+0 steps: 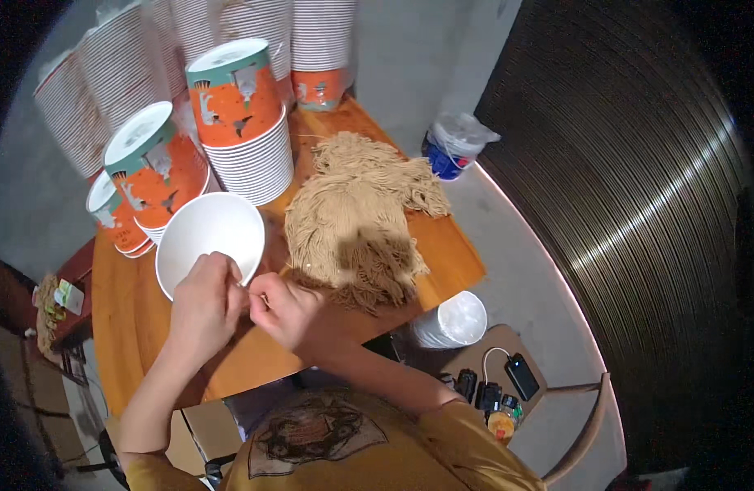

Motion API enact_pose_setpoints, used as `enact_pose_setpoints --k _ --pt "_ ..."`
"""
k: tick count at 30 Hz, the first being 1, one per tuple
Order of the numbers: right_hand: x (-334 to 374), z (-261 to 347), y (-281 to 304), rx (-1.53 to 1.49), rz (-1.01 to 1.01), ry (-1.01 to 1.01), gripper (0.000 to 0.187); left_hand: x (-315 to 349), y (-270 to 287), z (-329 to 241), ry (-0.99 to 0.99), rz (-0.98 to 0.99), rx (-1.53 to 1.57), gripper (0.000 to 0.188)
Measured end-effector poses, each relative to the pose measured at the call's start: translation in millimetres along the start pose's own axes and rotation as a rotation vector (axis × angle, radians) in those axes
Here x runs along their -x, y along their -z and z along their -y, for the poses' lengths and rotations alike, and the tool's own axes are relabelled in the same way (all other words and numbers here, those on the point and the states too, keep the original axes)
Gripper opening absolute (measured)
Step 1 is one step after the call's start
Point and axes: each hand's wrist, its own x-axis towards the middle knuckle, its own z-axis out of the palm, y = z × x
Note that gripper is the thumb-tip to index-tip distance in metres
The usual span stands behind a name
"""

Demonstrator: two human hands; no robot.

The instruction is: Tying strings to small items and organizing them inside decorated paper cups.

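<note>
My left hand [203,304] is closed in a pinch over the near rim of an open white paper tub [198,214]. Close by, on its right, my right hand [287,311] is also pinched, the fingertips of both almost meeting. Whatever lies between the fingers is too small to make out. The tub's inside looks bare white where it shows. To the right of the tub, a heap of tan yarn-like strands [344,204] covers much of the wooden table [139,327], with a shadow over its near end.
Behind the tub stand upside-down stacks of orange and teal paper tubs [236,106], with more plastic-wrapped stacks [119,65] by the wall. Beyond the table's right edge are a blue bucket [444,159], a white bucket [459,319], a phone [522,376] and a corrugated shutter [639,180].
</note>
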Motion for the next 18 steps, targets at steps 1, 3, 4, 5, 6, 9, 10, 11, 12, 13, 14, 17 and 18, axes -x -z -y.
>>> enact_pose_setpoints --k 1,3,4,5,6,9,10,11,12,13,14,17,18 --pt "1.5 1.6 -1.1 -0.016 -0.013 -0.040 0.014 0.6 0.4 0.7 0.000 -0.013 -0.026 0.016" --pt "1.7 0.8 4.7 -0.069 0.044 -0.089 0.012 0.2 2.0 5.3 -0.022 -0.032 -0.028 0.015" --pt "2.4 -0.9 6.4 -0.130 0.115 -0.141 0.011 1.7 1.8 9.5 -0.028 -0.051 -0.032 0.014" --pt "0.9 -0.8 13.4 -0.134 0.118 -0.137 0.011 2.2 3.5 9.0 -0.024 -0.054 -0.036 0.014" --pt "-2.9 -1.6 23.1 -0.095 0.171 -0.078 0.009 2.1 5.7 7.8 -0.002 -0.050 0.000 0.013" --pt "-11.3 -4.8 44.7 -0.022 0.251 0.149 0.008 15.9 7.6 12.0 0.042 -0.049 0.094 0.014" --pt "-14.9 -3.8 54.3 0.085 0.210 0.295 0.009 16.6 6.7 9.0 0.038 -0.020 0.067 0.018" --pt "-18.0 -1.0 58.4 0.042 0.258 0.092 0.008 16.7 8.8 6.3 -0.030 -0.019 0.033 0.020" --pt "-22.2 3.3 62.8 0.002 0.310 -0.111 0.008 17.6 11.4 5.0 -0.098 -0.015 -0.001 0.022" --pt "-29.8 6.5 70.5 0.069 0.497 -0.182 0.013 21.9 10.2 8.9 -0.125 -0.014 -0.078 0.021" --pt "-31.4 8.2 71.2 0.056 0.506 -0.164 0.013 23.4 9.0 10.1 -0.168 -0.008 -0.100 0.020" --pt "-31.6 13.0 67.6 -0.030 0.410 -0.060 0.015 29.6 6.4 8.2 -0.227 -0.040 -0.169 0.020" --pt "-31.3 13.0 65.4 -0.025 0.414 -0.034 0.016 31.6 5.7 5.3 -0.204 -0.081 -0.120 0.022"
